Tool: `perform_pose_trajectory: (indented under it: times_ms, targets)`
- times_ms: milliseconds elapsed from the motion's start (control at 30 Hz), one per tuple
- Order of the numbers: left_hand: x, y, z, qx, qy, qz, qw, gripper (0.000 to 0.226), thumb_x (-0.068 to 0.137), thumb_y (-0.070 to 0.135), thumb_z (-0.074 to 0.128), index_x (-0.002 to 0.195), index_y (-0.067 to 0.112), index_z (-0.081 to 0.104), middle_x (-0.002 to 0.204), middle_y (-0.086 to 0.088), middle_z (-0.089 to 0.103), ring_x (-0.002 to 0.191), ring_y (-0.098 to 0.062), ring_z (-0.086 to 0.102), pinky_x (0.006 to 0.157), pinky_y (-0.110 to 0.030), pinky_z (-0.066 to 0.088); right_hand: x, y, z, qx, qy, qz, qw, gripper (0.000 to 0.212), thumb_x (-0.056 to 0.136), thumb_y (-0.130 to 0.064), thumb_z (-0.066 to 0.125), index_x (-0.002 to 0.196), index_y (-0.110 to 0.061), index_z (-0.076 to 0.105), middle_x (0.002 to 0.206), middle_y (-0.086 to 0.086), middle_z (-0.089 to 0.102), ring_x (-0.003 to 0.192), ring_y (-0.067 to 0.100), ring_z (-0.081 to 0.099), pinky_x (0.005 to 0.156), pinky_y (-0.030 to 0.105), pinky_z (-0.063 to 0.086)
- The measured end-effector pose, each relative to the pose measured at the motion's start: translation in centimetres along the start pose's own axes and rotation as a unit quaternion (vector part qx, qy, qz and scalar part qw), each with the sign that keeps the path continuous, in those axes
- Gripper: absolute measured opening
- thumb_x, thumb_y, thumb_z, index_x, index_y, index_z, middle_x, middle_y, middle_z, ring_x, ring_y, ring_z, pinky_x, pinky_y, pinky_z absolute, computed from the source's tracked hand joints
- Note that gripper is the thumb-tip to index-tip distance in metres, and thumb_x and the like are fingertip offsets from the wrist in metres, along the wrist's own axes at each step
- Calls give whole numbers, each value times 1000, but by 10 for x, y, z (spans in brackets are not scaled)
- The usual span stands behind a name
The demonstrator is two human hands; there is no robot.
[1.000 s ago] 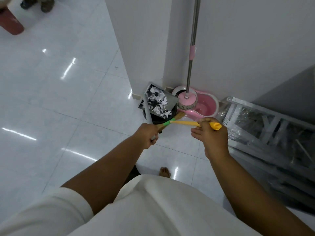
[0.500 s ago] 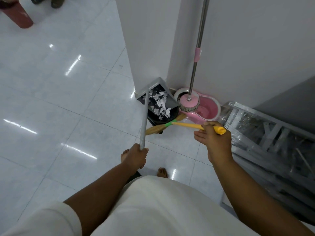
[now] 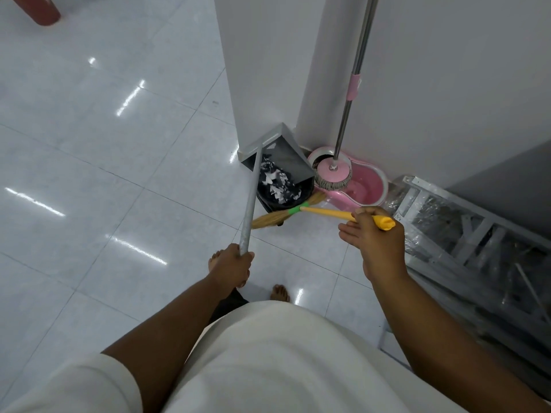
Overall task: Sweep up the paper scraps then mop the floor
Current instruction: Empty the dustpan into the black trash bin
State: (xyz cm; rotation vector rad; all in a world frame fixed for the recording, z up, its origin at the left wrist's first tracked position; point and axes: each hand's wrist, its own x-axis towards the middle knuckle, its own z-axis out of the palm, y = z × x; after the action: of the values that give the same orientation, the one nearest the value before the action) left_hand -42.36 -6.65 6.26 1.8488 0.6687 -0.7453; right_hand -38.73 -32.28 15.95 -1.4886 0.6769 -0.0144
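Note:
My left hand (image 3: 231, 268) grips the lower end of the grey dustpan's long handle (image 3: 250, 204). The grey dustpan (image 3: 281, 156) is tipped over a black bin (image 3: 269, 196) at the foot of a white pillar, and white paper scraps (image 3: 278, 184) lie in the bin. My right hand (image 3: 374, 238) holds the yellow handle of a straw broom (image 3: 275, 217), thumb over it and fingers stretched out; the bristles hang in front of the bin. A mop (image 3: 334, 172) with a steel pole stands in a pink bucket (image 3: 366, 187) right of the bin.
White glossy floor tiles (image 3: 119, 174) spread to the left. The white pillar (image 3: 262, 70) and wall stand straight ahead. A folded metal frame wrapped in plastic (image 3: 477, 242) lies on the floor at right. A red object (image 3: 38, 10) sits at far upper left. My bare feet show below.
My left hand has slid down the dustpan handle and drawn back towards me. The dustpan has tipped steeper over the bin, and the scraps have slid down into it. The broom barely moved.

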Motion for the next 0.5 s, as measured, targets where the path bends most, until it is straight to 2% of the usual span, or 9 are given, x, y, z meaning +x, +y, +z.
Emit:
perform_pose_trajectory:
  times_ms: [100,267,400,500]
  targets:
    - [-5,-3,-1,9,-1,12,1000,20,98,27,54,97,7,53,76,-13,57,64,-27,52,61,-35,46,-2,1,-1,-10,-2,-4,1000,13,89,-10,61,78,-12,68,87,25,68,80,35,73,74,49,60]
    - [-10,-22,-1,25,1,22,999,23,98,23,55,97,-1,52,79,-19,53,60,-29,50,55,-35,44,-6,1,-2,-16,-9,-6,1000,20,89,-11,62,73,-19,70,82,20,70,80,33,73,73,47,61]
    - [-11,-26,6,45,-8,23,999,23,100,24,51,116,7,48,92,-20,55,76,-37,56,72,-49,53,-8,1,0,-20,-11,-3,1000,26,89,-12,62,69,-25,71,73,10,70,79,34,73,72,45,61]
    - [-11,-31,6,50,-2,33,998,31,100,24,51,121,2,46,97,-24,58,81,-42,59,75,-52,55,-7,0,1,-28,-12,-5,1000,26,89,-12,62,69,-26,71,72,8,71,78,34,73,70,44,61]
